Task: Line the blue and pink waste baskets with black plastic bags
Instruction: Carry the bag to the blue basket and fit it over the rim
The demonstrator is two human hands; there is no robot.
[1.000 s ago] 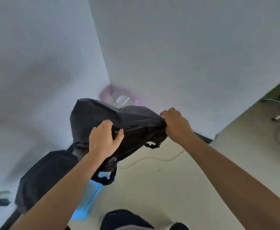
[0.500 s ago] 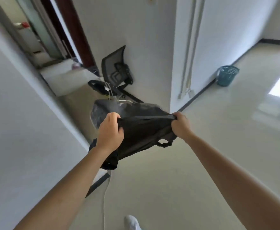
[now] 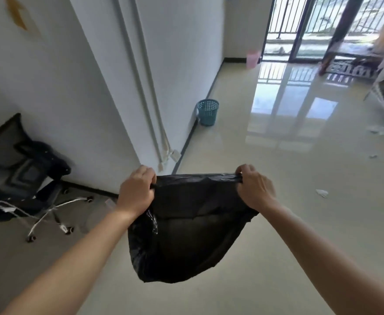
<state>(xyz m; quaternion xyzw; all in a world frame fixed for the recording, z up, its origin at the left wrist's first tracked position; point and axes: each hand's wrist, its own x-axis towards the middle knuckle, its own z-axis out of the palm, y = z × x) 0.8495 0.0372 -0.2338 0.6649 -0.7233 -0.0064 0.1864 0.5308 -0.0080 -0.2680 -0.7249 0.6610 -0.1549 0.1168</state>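
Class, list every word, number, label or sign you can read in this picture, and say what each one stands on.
No text here can be read for certain.
Doormat by the balcony door: large pale letters, too blurred and skewed to make out.
Black bag, held by the left hand and right hand: no print visible.
Blue basket and pink basket: no labels visible.
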